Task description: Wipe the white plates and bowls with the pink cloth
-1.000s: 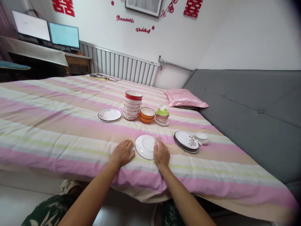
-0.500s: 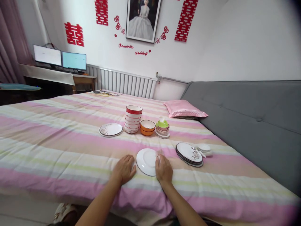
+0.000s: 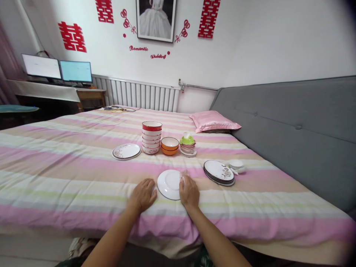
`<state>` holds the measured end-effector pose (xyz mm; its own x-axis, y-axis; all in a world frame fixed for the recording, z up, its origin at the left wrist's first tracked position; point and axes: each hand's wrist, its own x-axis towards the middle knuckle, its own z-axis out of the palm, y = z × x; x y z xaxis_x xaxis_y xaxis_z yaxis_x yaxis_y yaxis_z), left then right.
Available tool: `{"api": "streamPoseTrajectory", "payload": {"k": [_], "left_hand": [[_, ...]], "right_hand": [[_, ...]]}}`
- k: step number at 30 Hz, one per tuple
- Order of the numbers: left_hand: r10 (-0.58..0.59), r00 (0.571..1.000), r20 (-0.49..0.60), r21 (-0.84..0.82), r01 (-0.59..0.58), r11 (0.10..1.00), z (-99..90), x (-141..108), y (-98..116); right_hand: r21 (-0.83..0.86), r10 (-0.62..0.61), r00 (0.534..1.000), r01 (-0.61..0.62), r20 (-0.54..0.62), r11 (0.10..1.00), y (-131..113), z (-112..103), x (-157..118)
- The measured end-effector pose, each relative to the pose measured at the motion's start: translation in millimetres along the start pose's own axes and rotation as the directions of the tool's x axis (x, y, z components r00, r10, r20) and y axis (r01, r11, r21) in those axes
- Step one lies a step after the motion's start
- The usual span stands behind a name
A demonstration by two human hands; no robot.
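Note:
A white plate (image 3: 169, 184) with a thin dark rim lies bottom up on the striped bed, its foot ring showing. My right hand (image 3: 189, 192) rests over the plate's right edge, fingers curled on a pale, thin, crumpled piece like a tissue (image 3: 184, 173); its exact kind is unclear. Left of the plate, my left hand (image 3: 144, 194) lies palm down on the bedcover with nothing seen in it, fingers loosely bent and thumb apart. A small gap separates it from the rim.
Beyond the plate stand stacked white bowls with a red one on top (image 3: 151, 138), orange bowls (image 3: 170, 145) and small dishes under a green one (image 3: 187, 140). Flowered plates lie left (image 3: 126, 151) and right (image 3: 219, 171), near white spoons (image 3: 238, 170). A pink pillow (image 3: 214, 120) lies farther back.
The whole view has shifted, so the scene sits a little higher and farther left. Both hands keep nearly the same places about the plate, and the dishes stay put.

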<state>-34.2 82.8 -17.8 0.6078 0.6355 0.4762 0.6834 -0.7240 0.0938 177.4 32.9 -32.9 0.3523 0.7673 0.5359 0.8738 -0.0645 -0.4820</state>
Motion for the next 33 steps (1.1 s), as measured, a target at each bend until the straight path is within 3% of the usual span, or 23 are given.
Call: {"api": "streamPoseTrajectory", "payload": {"k": [11,29,33], "left_hand": [[-0.012,0.998,0.066,0.03,0.01,1.0,-0.9,4.5,-1.3],[-0.028,0.999,0.044,0.005,0.028,1.0,4.7,6.9,-1.4],[-0.084,0.995,0.052,-0.038,0.086,0.996,4.7,9.1,2.2]], "right_hand": [[0.009,-0.016,0.999,0.016,-0.046,1.0,1.7,4.3,1.1],[-0.059,0.011,1.0,-0.011,0.0,0.998,4.9,3.5,1.9],[-0.071,0.006,1.0,-0.006,0.003,0.997,4.4,3.0,1.9]]}}
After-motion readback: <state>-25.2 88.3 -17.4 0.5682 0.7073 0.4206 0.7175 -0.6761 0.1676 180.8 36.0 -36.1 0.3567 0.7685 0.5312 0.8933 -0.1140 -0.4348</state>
